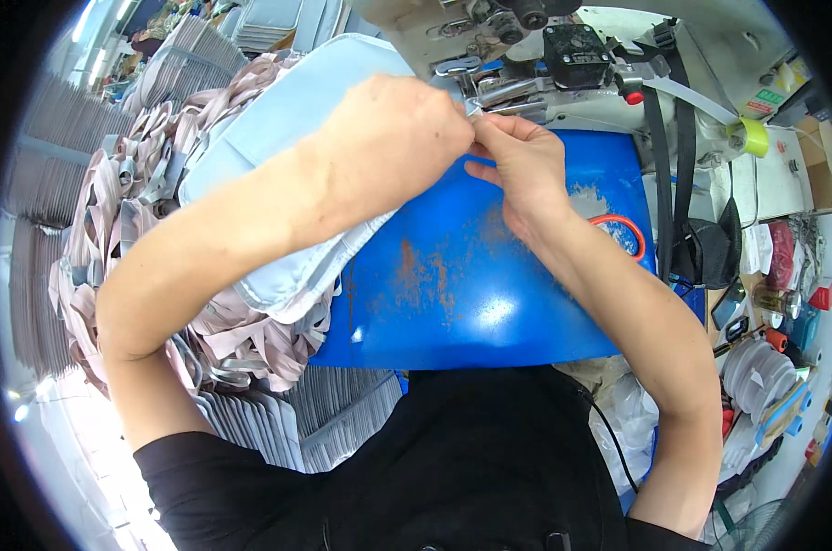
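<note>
Just below the sewing machine's head (499, 87), my two hands meet at the fingertips. My left hand (411, 133) is closed, its back towards me, and its fingers are mostly hidden. Thumb and forefinger of my right hand (529, 165) are pinched together against the left fingertips. Whatever lies between them is too small or hidden to make out. Beneath my left forearm lies a light blue padded fabric panel (278, 106), which reaches up towards the machine and hangs over the left side of the blue sewing table (489, 266).
An orange-handled tool (629, 230), probably scissors, lies by my right forearm. Pinkish-grey straps (113, 211) are heaped at the left, with stacks of grey panels (44, 174) beyond. Black straps (682, 156) hang at the machine's right. Assorted supplies (760, 367) crowd the far right.
</note>
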Available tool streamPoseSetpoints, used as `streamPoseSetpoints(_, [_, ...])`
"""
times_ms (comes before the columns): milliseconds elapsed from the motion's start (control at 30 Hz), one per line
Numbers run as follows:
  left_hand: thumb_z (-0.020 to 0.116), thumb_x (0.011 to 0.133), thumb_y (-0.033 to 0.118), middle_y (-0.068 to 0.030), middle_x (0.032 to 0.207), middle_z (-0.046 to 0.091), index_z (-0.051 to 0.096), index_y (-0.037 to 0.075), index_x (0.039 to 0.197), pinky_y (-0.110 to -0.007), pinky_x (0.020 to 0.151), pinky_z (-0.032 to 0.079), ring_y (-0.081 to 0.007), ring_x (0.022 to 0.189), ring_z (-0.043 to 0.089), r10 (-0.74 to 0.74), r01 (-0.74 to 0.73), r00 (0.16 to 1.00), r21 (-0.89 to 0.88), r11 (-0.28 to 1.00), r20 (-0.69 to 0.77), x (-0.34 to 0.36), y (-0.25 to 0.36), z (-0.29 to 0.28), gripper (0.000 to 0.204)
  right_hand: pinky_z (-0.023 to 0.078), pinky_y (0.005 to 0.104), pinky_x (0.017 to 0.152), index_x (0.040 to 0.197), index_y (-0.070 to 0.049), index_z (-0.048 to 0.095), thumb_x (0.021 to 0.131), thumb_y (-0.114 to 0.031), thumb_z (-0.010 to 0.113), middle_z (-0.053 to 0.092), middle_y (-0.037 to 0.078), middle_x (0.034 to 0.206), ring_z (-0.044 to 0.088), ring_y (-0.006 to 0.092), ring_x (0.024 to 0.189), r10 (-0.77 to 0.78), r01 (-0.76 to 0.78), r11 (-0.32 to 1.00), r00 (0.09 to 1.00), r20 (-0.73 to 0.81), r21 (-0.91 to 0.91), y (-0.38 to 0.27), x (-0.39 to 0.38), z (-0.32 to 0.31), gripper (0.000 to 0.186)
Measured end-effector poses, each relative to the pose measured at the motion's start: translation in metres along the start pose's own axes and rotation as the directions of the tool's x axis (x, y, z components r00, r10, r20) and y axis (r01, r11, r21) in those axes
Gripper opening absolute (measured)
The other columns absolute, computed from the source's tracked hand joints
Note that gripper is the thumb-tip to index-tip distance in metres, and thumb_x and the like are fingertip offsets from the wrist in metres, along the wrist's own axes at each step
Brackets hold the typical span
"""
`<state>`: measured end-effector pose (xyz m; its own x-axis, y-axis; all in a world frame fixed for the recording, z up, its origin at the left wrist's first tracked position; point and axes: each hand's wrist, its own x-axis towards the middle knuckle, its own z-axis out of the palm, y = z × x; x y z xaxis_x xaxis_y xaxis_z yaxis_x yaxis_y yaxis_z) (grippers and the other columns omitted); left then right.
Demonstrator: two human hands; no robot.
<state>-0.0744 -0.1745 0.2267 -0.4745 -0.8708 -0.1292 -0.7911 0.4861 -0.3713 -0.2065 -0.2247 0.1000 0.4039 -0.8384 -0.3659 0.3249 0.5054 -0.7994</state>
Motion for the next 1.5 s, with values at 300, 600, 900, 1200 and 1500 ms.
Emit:
streamPoseSetpoints(300, [0.067, 0.083, 0.01, -0.012, 0.075, 0.073, 0.073, 0.001, 0.084, -0.038, 0.06, 0.062, -0.0262, 0.07, 0.075, -0.173, 0.171, 0.979, -0.032, 0.985, -0.104, 0.004, 0.028, 0.014, 0.011, 0.057, 0.0328, 0.071, 0.107, 0.0, 0.072, 0.089, -0.017, 0.082, 0.075, 0.008, 0.099, 0.071, 0.0159, 0.088, 0.013, -0.014, 0.999, 0.999, 0.041, 0.03, -0.001, -0.004, -0.004, 0.027])
streamPoseSetpoints(600, [0.07, 0.078, 0.008, -0.0186, 0.072, 0.071, 0.064, -0.002, 0.098, -0.041, 0.06, 0.059, -0.0345, 0.067, 0.074, -0.381, 0.34, 0.908, -0.224, 0.913, -0.174, 0.022, 0.052, 0.034, 0.024, 0.055, 0.0285, 0.075, 0.108, 0.002, 0.074, 0.092, -0.016, 0.08, 0.076, 0.007, 0.1, 0.07, 0.0127, 0.086, -0.033, 0.018, 0.992, 0.993, 0.116, 0.127, 0.003, -0.006, -0.011, 0.025])
streamPoseSetpoints(900, [0.065, 0.091, 0.011, -0.0211, 0.084, 0.072, 0.058, -0.004, 0.118, -0.048, 0.066, 0.057, -0.0382, 0.077, 0.074, -0.721, 0.401, 0.668, -0.727, 0.558, -0.184, 0.02, 0.075, 0.073, 0.031, 0.045, 0.0254, 0.066, 0.116, 0.002, 0.071, 0.103, -0.017, 0.066, 0.068, -0.001, 0.083, 0.052, 0.0049, 0.07, -0.342, 0.433, 0.823, 0.895, 0.287, -0.367, 0.013, -0.018, -0.046, 0.023])
streamPoseSetpoints(1200, [0.066, 0.1, 0.011, -0.0165, 0.138, 0.059, 0.05, 0.001, 0.149, -0.035, 0.106, 0.046, -0.0228, 0.13, 0.056, -0.963, 0.504, 0.208, -0.825, 0.256, -0.171, -0.108, 0.087, 0.171, 0.052, 0.054, 0.0231, 0.079, 0.127, 0.004, 0.065, 0.105, -0.018, 0.064, 0.074, 0.006, 0.103, 0.067, 0.008, 0.086, -0.17, 0.157, 0.985, 0.921, 0.351, 0.064, 0.027, -0.036, -0.05, 0.031])
streamPoseSetpoints(1500, [0.062, 0.105, 0.015, -0.0109, 0.136, 0.065, 0.049, 0.001, 0.152, -0.031, 0.103, 0.05, -0.0161, 0.119, 0.064, -0.895, -0.202, 0.299, -0.894, -0.399, 0.331, -0.126, 0.088, 0.138, 0.051, 0.056, 0.0262, 0.089, 0.131, 0.003, 0.064, 0.104, -0.02, 0.062, 0.074, 0.008, 0.114, 0.071, 0.0117, 0.098, -0.071, -0.024, 0.969, 0.927, 0.369, 0.247, 0.017, -0.018, -0.036, 0.035])
